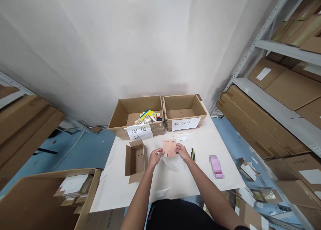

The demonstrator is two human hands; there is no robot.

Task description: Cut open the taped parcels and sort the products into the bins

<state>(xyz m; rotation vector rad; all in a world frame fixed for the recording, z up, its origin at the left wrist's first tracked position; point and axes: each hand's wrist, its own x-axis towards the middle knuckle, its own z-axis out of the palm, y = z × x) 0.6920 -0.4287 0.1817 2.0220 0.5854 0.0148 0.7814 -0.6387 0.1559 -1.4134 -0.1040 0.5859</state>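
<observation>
Between my two hands, above the white-covered table [200, 179], is a flat, square, salmon-pink packet [169, 147] with a small barcode at its upper right and a red mark low on its left. My left hand [156, 156] pinches its left edge. The right edge is gripped by the fingers of my right hand [182, 151]. Clear plastic wrap [170, 164] lies just below the packet. An open small carton [136, 159] stands to the left of my left hand. To the right of my right hand lies a black and yellow box cutter [192, 154].
Two open cardboard boxes with handwritten paper signs stand at the back: the left box [157, 128] holds several colourful packages, the right box [200, 123] shows its bare bottom. A blurred pink item [216, 167] lies at right. A large carton [96, 179] and loaded shelves [276, 96] flank the table.
</observation>
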